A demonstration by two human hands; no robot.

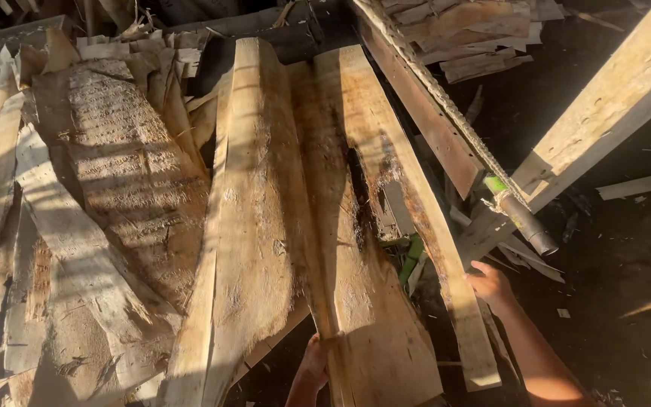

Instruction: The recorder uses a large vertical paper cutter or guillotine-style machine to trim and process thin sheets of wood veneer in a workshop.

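Together, two hands (315, 362) (489, 285) on one slab (371, 226)

Pale tan slab (371, 226) with a dark brown streak; left bark sheet (126, 173), grey-brown, ridged; right pipe (525, 218), rusty with a green band.

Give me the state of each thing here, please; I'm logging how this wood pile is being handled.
Left hand: gripping the near edge of the wide slab.
Right hand: resting on the slab's right edge.
Wide slab: lying lengthwise on the pile, dark crack down it.
Bark slab: lying flat, untouched.
Beam: leaning diagonally.
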